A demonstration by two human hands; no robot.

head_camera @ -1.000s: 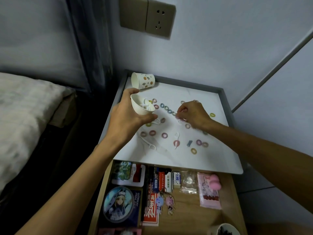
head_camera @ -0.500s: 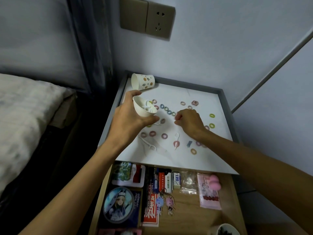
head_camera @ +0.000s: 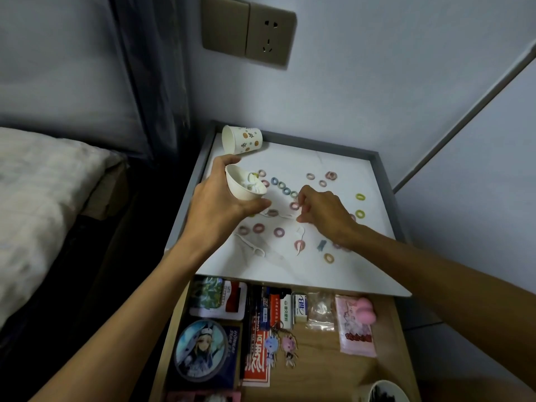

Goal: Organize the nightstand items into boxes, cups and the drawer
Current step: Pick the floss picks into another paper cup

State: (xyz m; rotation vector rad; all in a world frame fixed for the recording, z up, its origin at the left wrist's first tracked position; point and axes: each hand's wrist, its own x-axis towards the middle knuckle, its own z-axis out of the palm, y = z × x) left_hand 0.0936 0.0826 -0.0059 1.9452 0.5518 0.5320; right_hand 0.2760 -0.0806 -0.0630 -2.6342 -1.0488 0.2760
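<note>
Since half a second ago, our right hand (head_camera: 326,216) has slid a little left across the nightstand top (head_camera: 333,274), closer to the white cup (head_camera: 243,188). The cup has hardly shifted.

In the head view, our left hand (head_camera: 220,210) is wrapped round the white cup and holds it tilted above the left part of the top, mouth toward the other hand, with white pieces already inside. The right hand's fingers are curled, their tips just beside a floss pick (head_camera: 280,215) lying flat. We cannot tell whether they have pinched anything. Another pick lies nearer us, and hair ties (head_camera: 279,232) are scattered over most of the top. A spotted cup (head_camera: 242,139) lies on its side at the back left corner. The drawer (head_camera: 385,367) below stands open, already holding packets and cards.

We judge the picks to be very light, thin, stiff plastic. They lie flat on a smooth surface, so they will be fiddly to lift. The best hold is probably the wider handle end, nipped between thumb and forefinger. The ties look soft and springy and can be pinched anywhere on the loop. The cup is thin paper, so we should hold its wall gently to avoid crushing it.
</note>
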